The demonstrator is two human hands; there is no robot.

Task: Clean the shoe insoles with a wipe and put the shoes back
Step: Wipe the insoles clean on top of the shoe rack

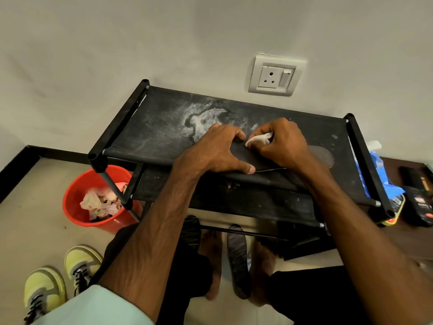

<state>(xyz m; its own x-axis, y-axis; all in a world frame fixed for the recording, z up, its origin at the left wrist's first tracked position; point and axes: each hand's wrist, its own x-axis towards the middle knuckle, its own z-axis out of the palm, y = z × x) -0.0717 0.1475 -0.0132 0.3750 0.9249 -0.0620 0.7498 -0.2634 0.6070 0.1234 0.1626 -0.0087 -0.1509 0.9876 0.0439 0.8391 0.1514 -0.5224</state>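
While L hand (215, 151) holds insole (243, 158), R fingers (263, 129) pinch wipe (257, 139) on it.

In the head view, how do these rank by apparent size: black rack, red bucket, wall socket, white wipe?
1. rack
2. bucket
3. socket
4. wipe, though the right hand hides part of it

Left hand (218, 152): centre frame, grips insole (243, 154), thumb at near edge.
Right hand (282, 146): pinches white wipe (257, 138) against insole.
Rack (161, 127): dusty top shelf bears insole.
Shoes (61, 275): yellow pair, lower left floor.
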